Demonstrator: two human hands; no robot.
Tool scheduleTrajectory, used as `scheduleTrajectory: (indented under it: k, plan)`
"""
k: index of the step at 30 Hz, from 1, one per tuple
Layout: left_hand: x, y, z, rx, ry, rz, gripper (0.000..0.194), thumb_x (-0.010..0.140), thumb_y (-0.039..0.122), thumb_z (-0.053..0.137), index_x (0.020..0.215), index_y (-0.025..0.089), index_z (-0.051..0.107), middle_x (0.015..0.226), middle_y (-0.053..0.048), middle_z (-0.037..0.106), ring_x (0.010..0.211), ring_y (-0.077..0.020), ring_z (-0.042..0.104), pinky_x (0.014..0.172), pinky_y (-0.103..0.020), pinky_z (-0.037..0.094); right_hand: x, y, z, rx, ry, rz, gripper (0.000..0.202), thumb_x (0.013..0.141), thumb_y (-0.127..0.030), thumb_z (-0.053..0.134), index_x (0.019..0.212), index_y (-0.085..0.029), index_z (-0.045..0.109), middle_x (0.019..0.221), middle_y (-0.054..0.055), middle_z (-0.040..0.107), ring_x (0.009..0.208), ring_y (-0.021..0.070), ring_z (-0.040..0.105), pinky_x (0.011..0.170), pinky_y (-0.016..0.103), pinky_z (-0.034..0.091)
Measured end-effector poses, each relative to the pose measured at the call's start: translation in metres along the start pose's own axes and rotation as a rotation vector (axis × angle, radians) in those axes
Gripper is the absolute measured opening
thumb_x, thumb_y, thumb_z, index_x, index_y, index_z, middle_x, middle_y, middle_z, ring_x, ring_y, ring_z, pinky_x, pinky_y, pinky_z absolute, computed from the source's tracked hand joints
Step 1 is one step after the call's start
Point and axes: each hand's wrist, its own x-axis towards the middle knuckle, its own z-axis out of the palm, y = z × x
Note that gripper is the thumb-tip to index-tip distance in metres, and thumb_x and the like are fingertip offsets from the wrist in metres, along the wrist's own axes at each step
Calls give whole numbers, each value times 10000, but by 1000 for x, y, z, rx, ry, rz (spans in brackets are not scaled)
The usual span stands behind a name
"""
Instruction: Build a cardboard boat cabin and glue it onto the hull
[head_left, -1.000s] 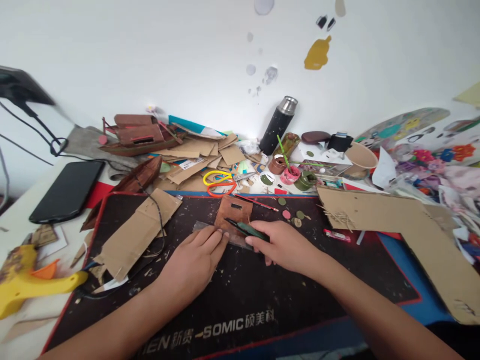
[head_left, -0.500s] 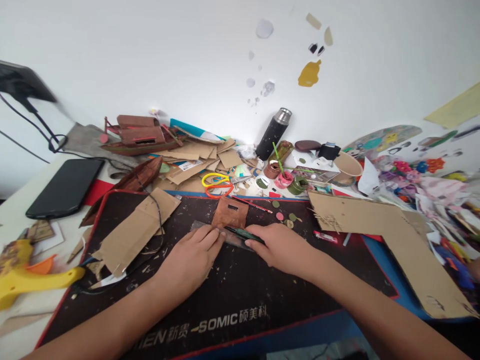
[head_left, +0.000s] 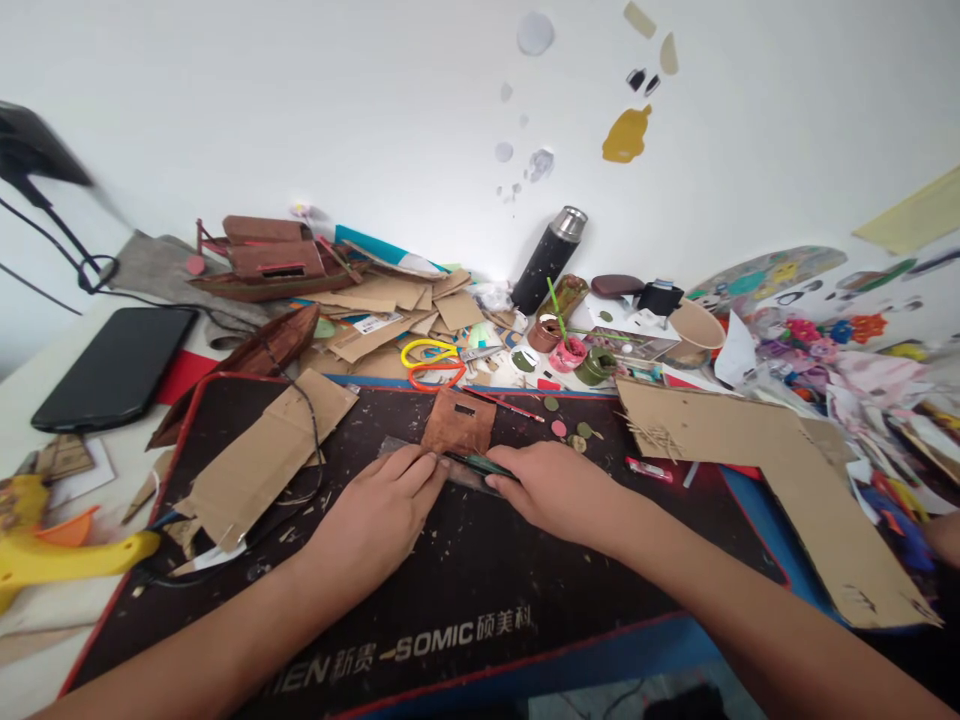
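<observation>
My left hand [head_left: 386, 510], fingers close together, bears down on a clear flat strip like a ruler [head_left: 389, 446] at the lower edge of a brown-painted cardboard piece [head_left: 456, 420]. That piece has a small rectangular slot near its top. In my right hand [head_left: 562, 490] is a slim dark green craft knife [head_left: 486, 465], gripped between thumb and fingers and pointing left along the strip. Its tip, beside my left fingertips, is too small to make out. Both hands rest over the black mat [head_left: 480, 570]. Scissors [head_left: 433, 365] with yellow and orange handles lie just behind the piece.
Left are folded cardboard [head_left: 262, 460] with a black cable over it, a yellow glue gun [head_left: 82, 560] and a phone [head_left: 116, 365]. Behind stand a model boat [head_left: 277, 265], paint jars [head_left: 568, 353] and a black flask [head_left: 551, 260]. L-shaped cardboard [head_left: 795, 470] lies right.
The camera view has shifted slightly. My right hand and the craft knife lie a little lower and flatter against the strip; my left hand stays pressed in place.
</observation>
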Motion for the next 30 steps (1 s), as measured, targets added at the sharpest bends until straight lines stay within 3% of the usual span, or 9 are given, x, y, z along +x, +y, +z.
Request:
scheduleTrajectory:
  k: [10, 16, 25, 30]
  plan:
    - [1, -1, 0, 25, 43, 36, 403, 974, 89, 567, 1348, 86, 716, 1177, -136, 765, 1148, -305, 675, 980, -425, 624, 2, 2, -1, -30, -56, 20, 187, 1100, -305, 564, 1158, -187, 696, 969, 103, 815, 853, 256, 738, 650, 333, 308]
    - [1, -2, -1, 36, 57, 45, 404, 984, 101, 545, 1351, 81, 712, 1189, -136, 770, 1145, -306, 688, 945, -421, 641, 3, 2, 0, 12, -67, 2, 176, 1100, -292, 570, 1165, -184, 693, 1023, 104, 814, 888, 262, 745, 691, 333, 371]
    - [-5, -3, 1, 84, 53, 93, 429, 1005, 118, 486, 1370, 40, 698, 1255, -176, 760, 1178, -320, 676, 965, -424, 630, 4, 18, 8, 143, 35, -12, 166, 1071, -289, 603, 1171, -217, 715, 962, 75, 805, 843, 236, 736, 730, 315, 452]
    - [-4, -4, -5, 46, 54, 67, 416, 1029, 132, 468, 1361, 108, 717, 1255, -149, 770, 1179, -301, 680, 963, -411, 615, 1, 23, 8, 154, 49, 1, 180, 1069, -301, 611, 1200, -227, 709, 956, 64, 805, 820, 233, 742, 723, 314, 460]
